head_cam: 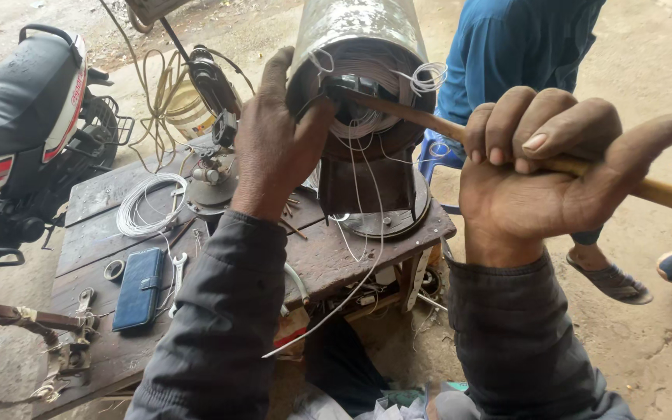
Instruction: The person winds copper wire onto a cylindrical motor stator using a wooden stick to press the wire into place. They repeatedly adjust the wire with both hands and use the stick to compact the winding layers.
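A grey metal motor cylinder (355, 27) lies tilted over the wooden bench, its open end showing white wire windings (367, 78). My left hand (274, 144) presses against the cylinder's left rim, fingers spread on it. My right hand (554, 167) is closed around a wooden stick (663, 193) whose dark tip reaches into the cylinder's open end among the windings. Loose white wires hang from the opening down over the bench edge.
The worn wooden bench (328, 253) carries a coil of white wire (149, 204), a blue wallet case (140, 288), a wrench (176, 274) and a small motor part (211, 175). A parked motorbike (25, 117) stands at left. A person in blue (507, 47) with sandals stands behind.
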